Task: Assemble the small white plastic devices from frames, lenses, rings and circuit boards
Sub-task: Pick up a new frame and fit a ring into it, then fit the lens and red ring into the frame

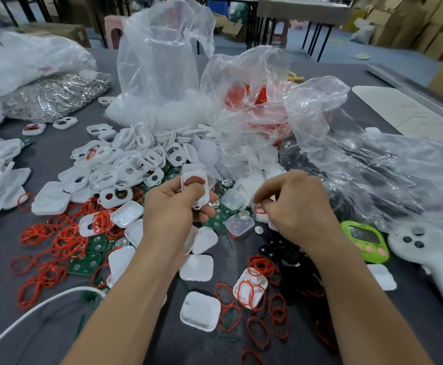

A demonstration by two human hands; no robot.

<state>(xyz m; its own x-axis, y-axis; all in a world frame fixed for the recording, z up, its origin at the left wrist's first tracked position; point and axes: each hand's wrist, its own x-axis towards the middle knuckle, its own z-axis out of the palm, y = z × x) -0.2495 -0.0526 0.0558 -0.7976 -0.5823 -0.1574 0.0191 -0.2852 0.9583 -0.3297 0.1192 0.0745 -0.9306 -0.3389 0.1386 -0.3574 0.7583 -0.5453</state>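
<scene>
While both hands work over the heap, loose parts crowd the grey table (pixel 9 338).

Head view: bare cloth shows only at the near-left corner, crossed by a white cable (pixel 30 309). Clear plastic bags (pixel 373 164) wall in the right and far sides, and a green timer (pixel 365 241) and white controller (pixel 431 259) lie right of the right forearm. The left hand (pixel 174 214) grips an upright white frame (pixel 198 196) holding a red ring (pixel 194 180). The right hand (pixel 296 206), fingers curled, pinches a small white piece (pixel 260 211) just beside it.
</scene>
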